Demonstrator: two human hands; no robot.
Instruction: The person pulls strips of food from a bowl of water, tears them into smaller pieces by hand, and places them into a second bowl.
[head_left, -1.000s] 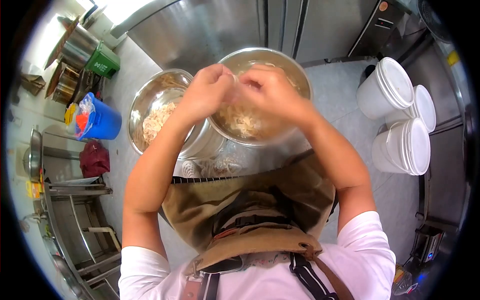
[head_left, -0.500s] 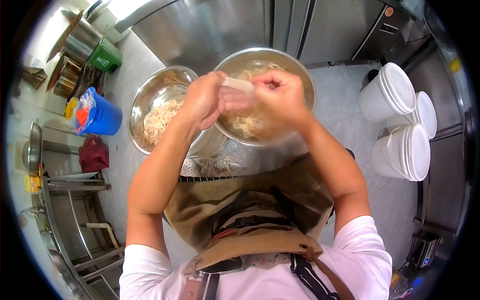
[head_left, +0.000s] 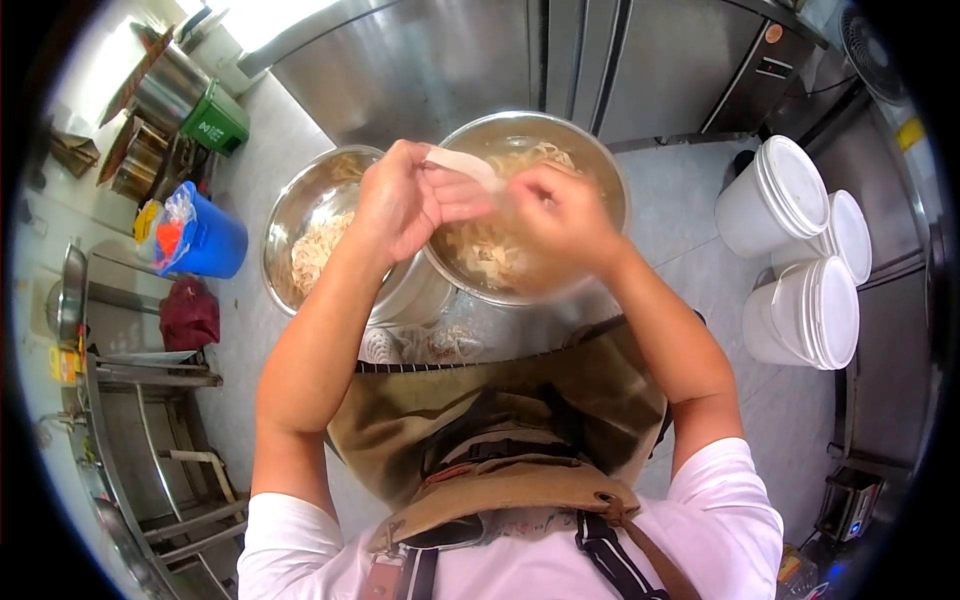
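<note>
A pale, flat, slightly see-through strip (head_left: 465,167) of food stretches between my hands, above a large steel bowl (head_left: 622,200). My left hand (head_left: 405,200) pinches one end under the thumb, its palm turned up and its other fingers extended beneath the strip. Blurred by motion, my right hand (head_left: 560,215) is curled at the strip's other end. The large bowl holds cloudy liquid with pale pieces (head_left: 490,255) in it. To its left, a second steel bowl (head_left: 275,225) contains a heap of similar pale strips (head_left: 318,250).
Several lidded white buckets (head_left: 800,310) stand on the right. On the left are a blue bin (head_left: 215,235), a green bin (head_left: 215,118) and a metal rack (head_left: 150,378). Steel cabinets (head_left: 420,75) line the far side. My apron (head_left: 400,400) spreads over my lap.
The strip now hangs in a curve from my left thumb towards my right hand. My left hand has shifted slightly left. The whole view has moved a little downward.
</note>
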